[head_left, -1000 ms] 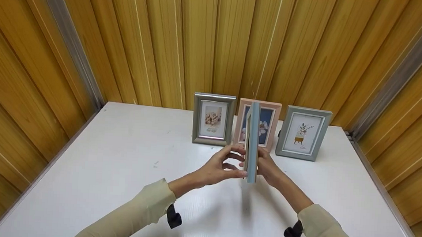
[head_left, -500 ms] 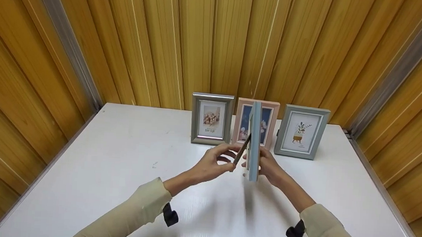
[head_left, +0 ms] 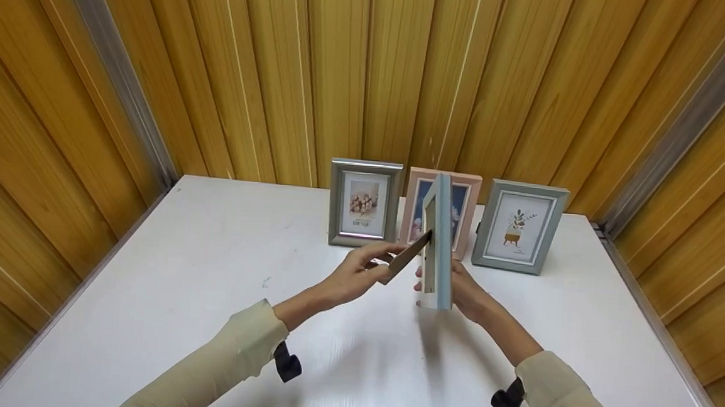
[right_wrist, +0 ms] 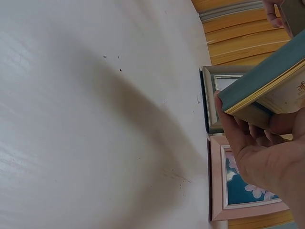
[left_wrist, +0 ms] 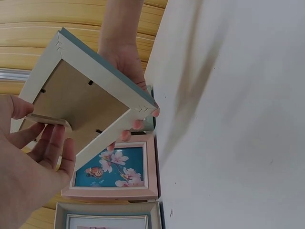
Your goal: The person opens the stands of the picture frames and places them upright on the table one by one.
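Note:
A light-blue picture frame [head_left: 442,246] is held upright above the table, edge-on in the head view. My right hand [head_left: 467,288] grips its lower part, with fingertips round the bottom edge. The frame's brown backing board [left_wrist: 74,98] faces left, inside a pale border with small black tabs. From that board a brown stand leg [head_left: 408,258] sticks out at an angle. My left hand [head_left: 353,272] pinches the leg's free end between thumb and fingers, as the left wrist view shows. In the right wrist view, the right thumb lies on the front side of the blue frame [right_wrist: 262,71].
Behind the hands stand a grey-brown frame [head_left: 335,205] with a flower picture, a pink frame [head_left: 474,204] with blossoms on blue, partly hidden, and a grey-green frame [head_left: 485,227] with a potted plant. They stand on a white table [head_left: 228,239] before a wood-panelled wall [head_left: 333,69].
My left hand has moved left and swung the stand leg outward from the frame's back. The frame has turned slightly, showing more of its back; my right hand keeps its grip.

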{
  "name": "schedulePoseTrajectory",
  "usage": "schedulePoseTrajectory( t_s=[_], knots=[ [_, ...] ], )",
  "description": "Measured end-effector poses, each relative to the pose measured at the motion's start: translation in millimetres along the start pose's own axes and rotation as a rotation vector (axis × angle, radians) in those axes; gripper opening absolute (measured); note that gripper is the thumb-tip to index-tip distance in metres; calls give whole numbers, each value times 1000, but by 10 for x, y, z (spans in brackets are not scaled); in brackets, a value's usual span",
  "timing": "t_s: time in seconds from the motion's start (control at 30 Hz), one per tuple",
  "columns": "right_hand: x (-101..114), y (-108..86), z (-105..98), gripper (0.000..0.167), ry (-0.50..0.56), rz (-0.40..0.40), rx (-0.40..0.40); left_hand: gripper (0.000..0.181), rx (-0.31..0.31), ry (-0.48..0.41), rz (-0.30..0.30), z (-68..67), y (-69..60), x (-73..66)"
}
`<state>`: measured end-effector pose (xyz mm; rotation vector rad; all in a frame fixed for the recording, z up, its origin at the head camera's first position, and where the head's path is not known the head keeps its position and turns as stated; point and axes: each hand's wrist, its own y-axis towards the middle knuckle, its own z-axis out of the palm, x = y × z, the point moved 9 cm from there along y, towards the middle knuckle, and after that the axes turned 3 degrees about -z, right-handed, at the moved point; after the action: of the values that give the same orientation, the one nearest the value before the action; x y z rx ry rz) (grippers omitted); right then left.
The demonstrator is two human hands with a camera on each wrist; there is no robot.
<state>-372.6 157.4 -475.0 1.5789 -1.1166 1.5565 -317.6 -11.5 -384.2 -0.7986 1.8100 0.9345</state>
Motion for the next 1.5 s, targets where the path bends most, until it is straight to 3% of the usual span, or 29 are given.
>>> schedulePoseTrajectory(
  t_s=[0.2,0.43,0.6,0.77,0.87,1.0,1.13,1.5],
  knots=[
    [-14,-8,-23,51,-2,10,-10,49,12,12,1,16,5,21],
    [19,18,-112,49,6,8,-77,48,-42,27,-45,-63,27,81],
    [40,12,-127,44,23,-15,-81,52,-78,73,2,-139,36,35],
    [38,3,-156,45,22,-20,-116,39,-128,72,33,-220,33,7],
    [22,-3,-189,47,21,-9,-149,34,-180,66,10,-277,22,30],
    [7,-20,-245,49,26,2,-200,33,-255,63,-76,-362,5,129],
    [20,-42,-304,48,16,-4,-252,36,-279,42,-140,-416,2,240],
    [89,-123,-378,54,-27,-44,-335,39,-331,44,-108,-442,19,387]
  ],
)
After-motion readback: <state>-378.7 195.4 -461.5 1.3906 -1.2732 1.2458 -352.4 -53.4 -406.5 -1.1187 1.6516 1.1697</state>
